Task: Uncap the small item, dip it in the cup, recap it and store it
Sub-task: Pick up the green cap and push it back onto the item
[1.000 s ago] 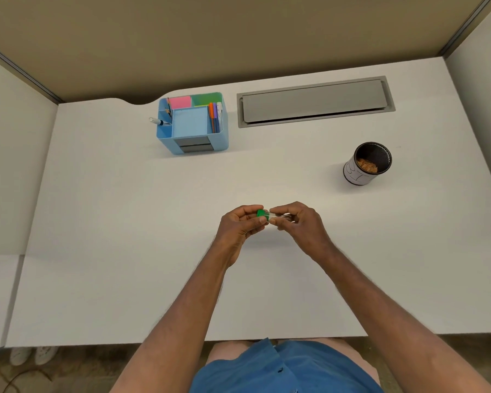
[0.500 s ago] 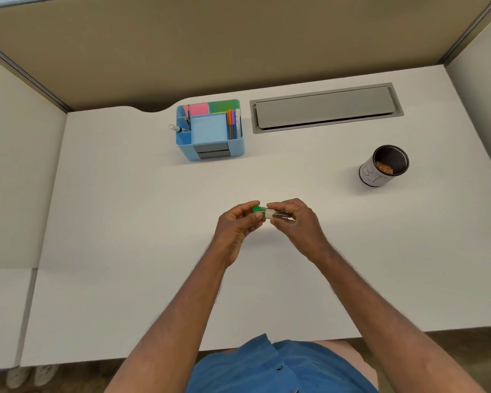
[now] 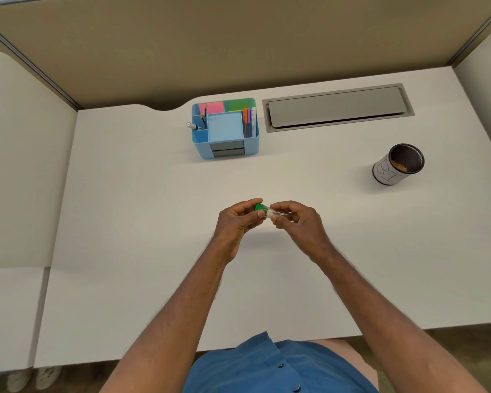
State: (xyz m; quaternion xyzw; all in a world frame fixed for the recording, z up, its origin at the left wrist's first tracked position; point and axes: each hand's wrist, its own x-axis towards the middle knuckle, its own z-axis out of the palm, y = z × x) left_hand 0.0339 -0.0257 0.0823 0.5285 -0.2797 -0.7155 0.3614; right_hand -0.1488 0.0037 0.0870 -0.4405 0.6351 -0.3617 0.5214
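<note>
The left hand (image 3: 238, 219) pinches the green cap (image 3: 259, 207) while the right hand (image 3: 295, 222) closes on the clear tube (image 3: 275, 212), held level between the 2 grips above the desk (image 3: 153, 222), likely for twisting apart. The cup (image 3: 396, 165) stands well right of the grip.

Fingers (image 3: 278, 207) hide most of the small clear tube (image 3: 270, 212).
</note>
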